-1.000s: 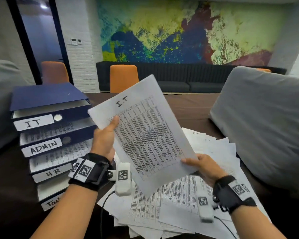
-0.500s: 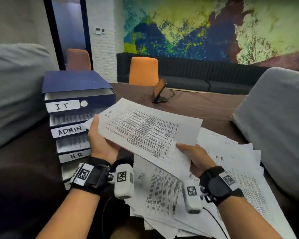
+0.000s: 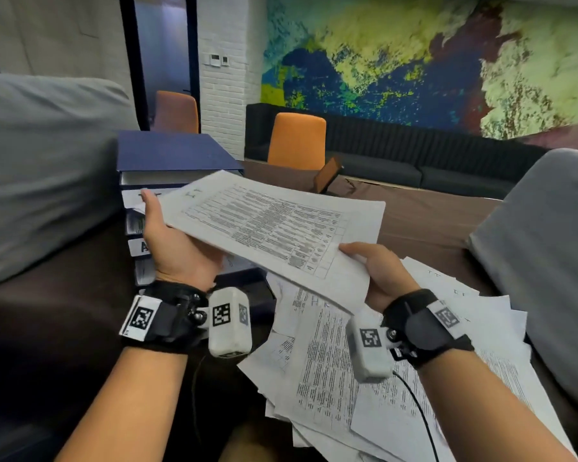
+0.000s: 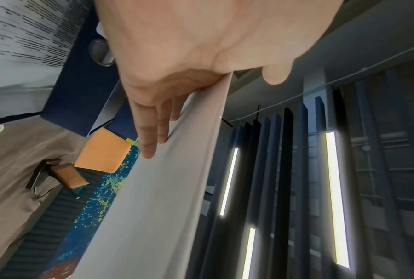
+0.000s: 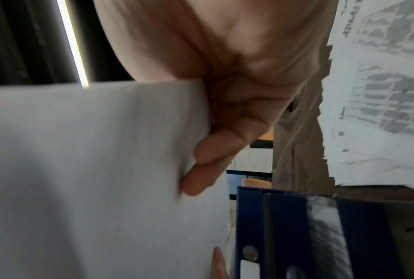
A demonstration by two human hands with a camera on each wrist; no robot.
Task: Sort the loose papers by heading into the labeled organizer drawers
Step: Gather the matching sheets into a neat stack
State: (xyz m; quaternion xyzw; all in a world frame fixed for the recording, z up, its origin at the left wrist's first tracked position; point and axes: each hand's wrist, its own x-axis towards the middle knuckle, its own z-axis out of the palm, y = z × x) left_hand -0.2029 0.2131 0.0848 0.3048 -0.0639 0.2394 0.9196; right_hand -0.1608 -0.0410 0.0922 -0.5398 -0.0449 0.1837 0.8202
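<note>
I am holding one printed sheet (image 3: 274, 225) between both hands, nearly flat and tilted slightly, with its handwritten heading end pointing toward the stack of blue binders (image 3: 177, 168) at my left. My left hand (image 3: 177, 248) is gripping the sheet's left edge, thumb lying along the top and the fingers (image 4: 151, 132) spread flat beneath the blank underside. My right hand (image 3: 377, 275) is pinching the near right corner, thumb on the printed face and curled fingers (image 5: 213, 151) pressing up from below. The sheet is hanging above the table (image 3: 431, 221), its far left corner just in front of the topmost binder's white label, which my left thumb is partly hiding. The lower binders are showing only scraps of their labels behind my wrist. Under and to the right of the sheet, a loose pile of papers (image 3: 364, 378) is lying fanned across the brown tabletop, reaching to the grey cushion (image 3: 548, 261) at my right. Another grey cushion (image 3: 40, 168) is sitting left of the binders
</note>
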